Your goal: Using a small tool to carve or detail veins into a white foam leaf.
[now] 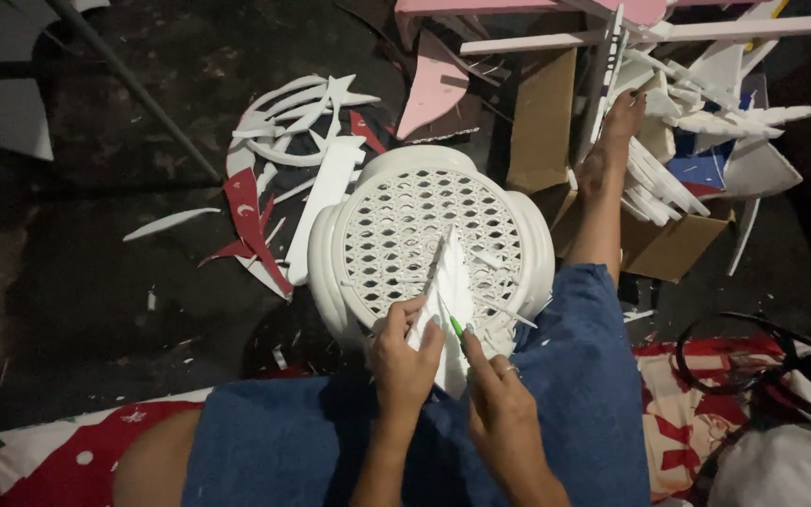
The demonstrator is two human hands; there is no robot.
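Note:
My left hand (pixel 404 355) grips a white pointed foam piece (pixel 451 291) that lies on top of a white plastic stool (pixel 349 244) with a lattice seat. My right hand (pixel 495 399) holds a small green-handled cutter (pixel 457 328) against the right edge of the foam piece. Thin white offcuts lie on the stool seat around the piece. My legs in blue denim frame the stool, and my right foot (pixel 612 141) stretches toward a cardboard box.
White and red foam scraps (pixel 283 141) are scattered on the dark floor left of the stool. A cardboard box (pixel 668 244) with several white foam shapes stands at upper right, pink pieces (pixel 438 84) beyond. A black cable (pixel 753 366) lies on patterned cloth at right.

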